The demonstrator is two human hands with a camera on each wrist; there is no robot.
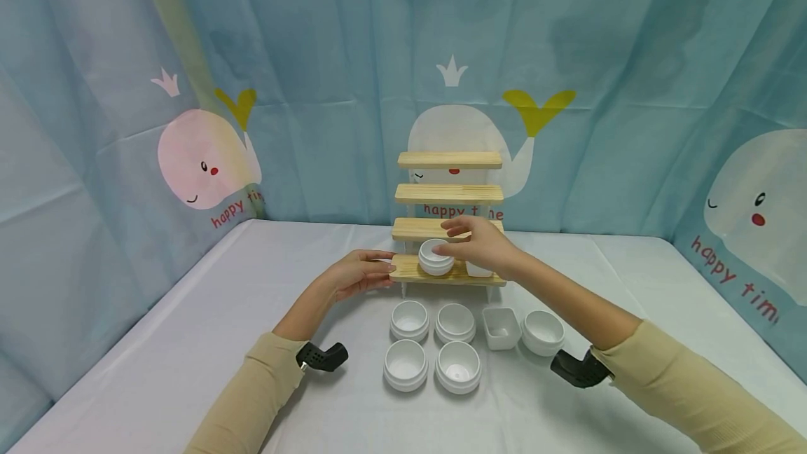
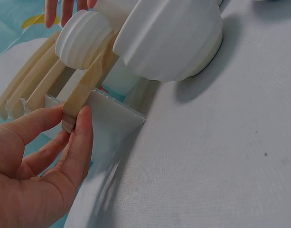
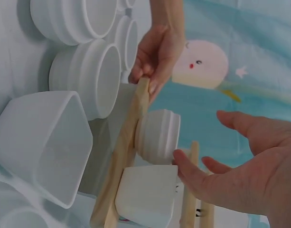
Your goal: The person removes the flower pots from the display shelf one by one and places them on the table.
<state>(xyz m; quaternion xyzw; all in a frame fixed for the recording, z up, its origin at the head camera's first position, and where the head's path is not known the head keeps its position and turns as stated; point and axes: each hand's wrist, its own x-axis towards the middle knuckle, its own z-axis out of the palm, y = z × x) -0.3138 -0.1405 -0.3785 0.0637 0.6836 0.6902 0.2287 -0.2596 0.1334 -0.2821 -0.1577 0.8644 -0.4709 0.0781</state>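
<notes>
We saw the right hand (image 1: 480,244) open, fingers loose, thumb just touching a round white cup (image 1: 436,256) on the bottom shelf (image 1: 410,272) at frame centre. Left hand (image 1: 359,273) pinched that shelf's left end.

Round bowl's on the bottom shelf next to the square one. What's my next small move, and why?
Probably draw the right hand back clear of the shelf. The round bowl already sits on the bottom shelf beside the square bowl, and the right wrist view shows the fingers open beside it, not gripping. The left hand holds the shelf's end, so the stand should stay steady.
</notes>
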